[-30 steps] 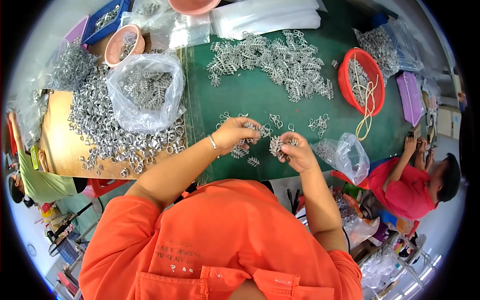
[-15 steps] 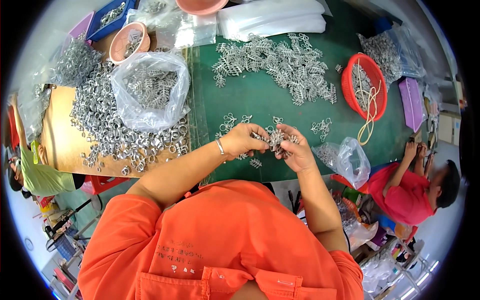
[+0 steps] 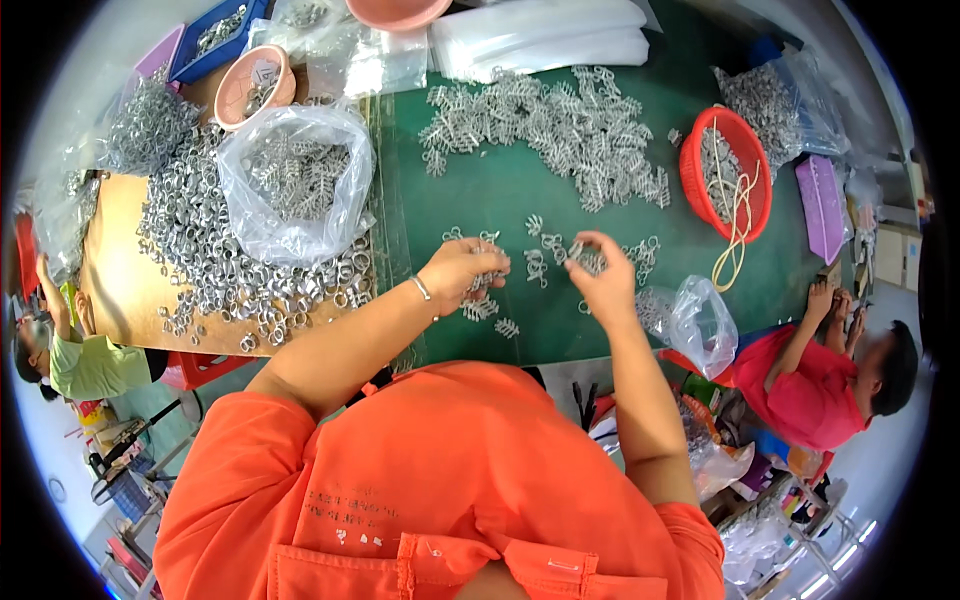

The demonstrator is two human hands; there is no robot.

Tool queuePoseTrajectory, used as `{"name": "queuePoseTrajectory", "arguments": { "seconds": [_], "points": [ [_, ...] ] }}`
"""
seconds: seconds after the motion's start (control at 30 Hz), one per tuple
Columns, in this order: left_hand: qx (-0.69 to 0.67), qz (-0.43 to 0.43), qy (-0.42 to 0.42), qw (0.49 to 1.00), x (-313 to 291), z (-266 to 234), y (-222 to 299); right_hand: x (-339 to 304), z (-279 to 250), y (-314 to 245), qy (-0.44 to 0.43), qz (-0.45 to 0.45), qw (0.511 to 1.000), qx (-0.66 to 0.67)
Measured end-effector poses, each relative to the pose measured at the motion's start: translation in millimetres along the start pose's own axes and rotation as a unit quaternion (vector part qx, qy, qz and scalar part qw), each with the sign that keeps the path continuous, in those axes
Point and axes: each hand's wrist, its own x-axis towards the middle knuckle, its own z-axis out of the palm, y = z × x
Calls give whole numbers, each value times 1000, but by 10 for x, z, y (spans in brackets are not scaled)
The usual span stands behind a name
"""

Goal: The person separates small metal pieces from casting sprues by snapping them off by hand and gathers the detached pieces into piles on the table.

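My left hand (image 3: pixel 458 272) is closed round several small grey metal pieces with leaf-like branches, partly hidden by its fingers. Apart from it, to the right, my right hand (image 3: pixel 608 282) pinches a similar grey metal piece (image 3: pixel 590 261) between thumb and fingers. On the green tabletop between the hands lie a few loose branched pieces (image 3: pixel 537 266). Close below my left hand are two more leaf-shaped pieces (image 3: pixel 480 307). Another small cluster (image 3: pixel 643 258) rests just right of my right hand. A large spread heap of branched metal pieces (image 3: pixel 545 120) covers the table farther off.
At left, a clear plastic bag (image 3: pixel 240 220) of metal pieces stands among many loose rings (image 3: pixel 195 215). A red basket (image 3: pixel 690 165) with cord is at right, beside a purple tray (image 3: pixel 822 210). A small clear bag (image 3: pixel 705 325) lies at the near edge. People sit at both sides.
My hands were together over a cluster of metal pieces; now they are apart, left hand to the left, right hand slightly right. More loose pieces show on the table between them.
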Motion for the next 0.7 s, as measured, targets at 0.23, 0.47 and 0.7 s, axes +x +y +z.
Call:
{"name": "queuePoseTrajectory", "arguments": {
  "seconds": [0.23,0.47,0.7],
  "points": [
    [-73,-12,-37,997,-15,-5,-52,7,-111,-94,-125,220,831,495],
    [-247,-87,-148,954,-112,114,-106,-74,76,-692,-92,-9,955,281],
    [-472,13,-168,865,-134,-88,-234,-138,273,-1231,-74,-324,943,-10]
  ]
}}
